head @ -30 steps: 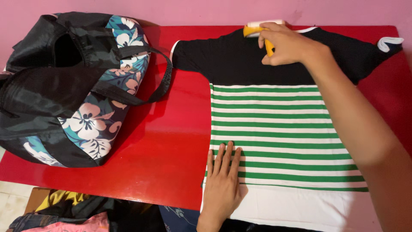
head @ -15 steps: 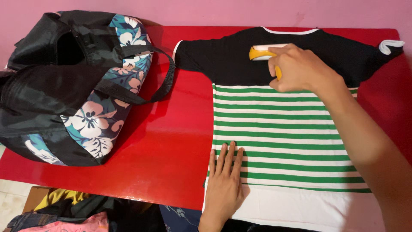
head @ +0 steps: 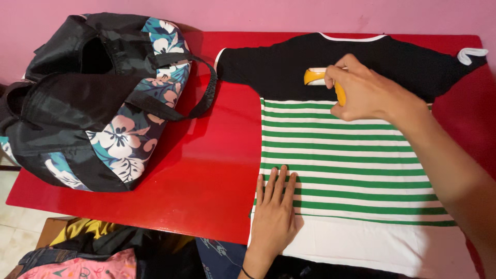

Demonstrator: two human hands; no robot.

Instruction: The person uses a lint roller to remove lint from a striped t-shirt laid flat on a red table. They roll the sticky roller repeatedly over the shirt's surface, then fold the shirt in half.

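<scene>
We see a red surface point(head: 206, 170) set against a pink wall point(head: 258, 13), carrying two large things. On its right half a shirt point(head: 356, 170) lies spread flat, black across the shoulders, green and white stripes down the body and a plain white band at the hem, which hangs a little over the near edge. On the left half sits a bag point(head: 98, 103), black with blue and white flower panels; its top gapes open, but the inside is dark and we cannot tell what it holds. One of its straps loops out onto the surface, ending just beside the shirt's sleeve.

Below the near edge we see a heap of clothes point(head: 88, 256), yellow, dark and pink pieces mixed together.

Our right hand point(head: 367, 93) rests on the black part of the shirt, its grip clamped on a small yellow and white tool point(head: 316, 76), which touches the cloth. Our left hand point(head: 274, 212) lies flat, fingers together and outstretched, pressing the lower left edge of the shirt against the surface.
</scene>
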